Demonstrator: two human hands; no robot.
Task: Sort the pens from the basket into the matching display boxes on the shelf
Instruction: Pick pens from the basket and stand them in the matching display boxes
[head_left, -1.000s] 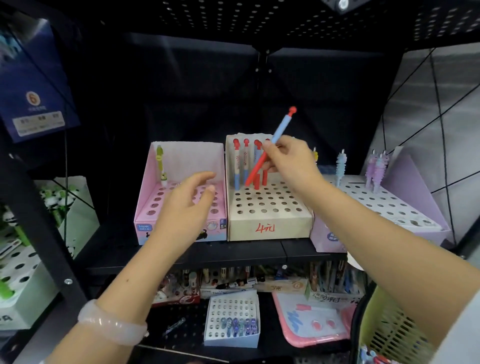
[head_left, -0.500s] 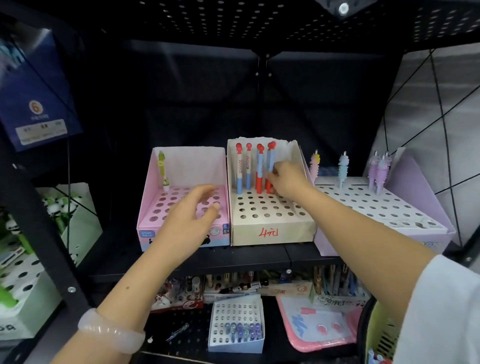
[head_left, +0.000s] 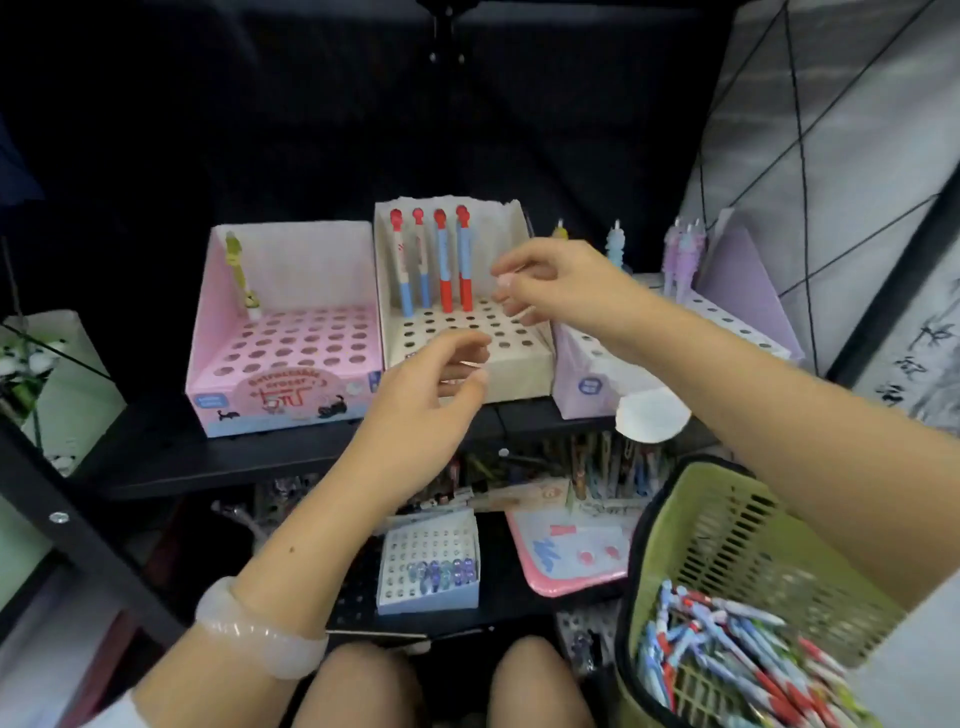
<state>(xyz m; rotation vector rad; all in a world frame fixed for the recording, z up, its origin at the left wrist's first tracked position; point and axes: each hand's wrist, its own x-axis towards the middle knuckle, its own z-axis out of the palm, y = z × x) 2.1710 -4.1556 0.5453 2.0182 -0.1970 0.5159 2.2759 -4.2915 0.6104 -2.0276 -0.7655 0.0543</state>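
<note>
Now both hands hover empty before the shelf (head_left: 218, 462).

Largest first: the basket (head_left: 722, 540) at lower right keeps the pens (head_left: 737, 654), light, stiff, slick, best pinched mid-barrel. White box (head_left: 519, 369) holds four upright, many holes free. Right hand (head_left: 561, 283) and left hand (head_left: 431, 384) have fingers loosely curled, holding nothing.

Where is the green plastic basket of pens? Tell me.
In the head view, the green plastic basket sits at lower right, beneath the right forearm and right of the pink tray on the lower shelf.
</note>
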